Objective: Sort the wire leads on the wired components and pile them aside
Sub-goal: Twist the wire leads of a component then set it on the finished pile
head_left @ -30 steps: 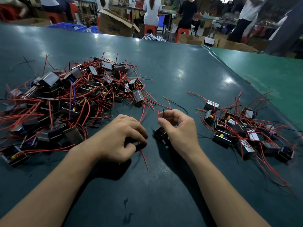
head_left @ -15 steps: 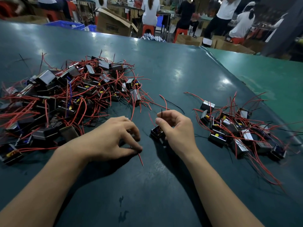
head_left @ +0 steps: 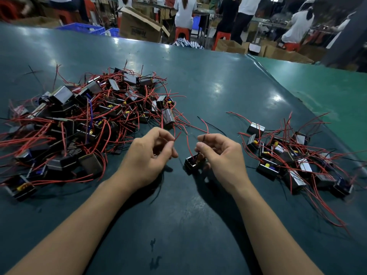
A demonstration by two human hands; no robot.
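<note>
Component (head_left: 194, 163) on table (head_left: 198, 80) between both hands, tucked under right hand (head_left: 220, 153), red lead (head_left: 189, 145) rising up-left from it toward left hand (head_left: 151, 153). Left thumb and forefinger pinching a red wire tip near (head_left: 174, 138); right fingers curled at a thin dark lead (head_left: 198, 155) above the body, exact pinch hard to make out. Right hand nearer, done pile (head_left: 297, 159) well off to its right, raw pile (head_left: 83, 124) to the left, so likely a right-hand carry rightward once leads are straightened along the up-left axis.
</note>
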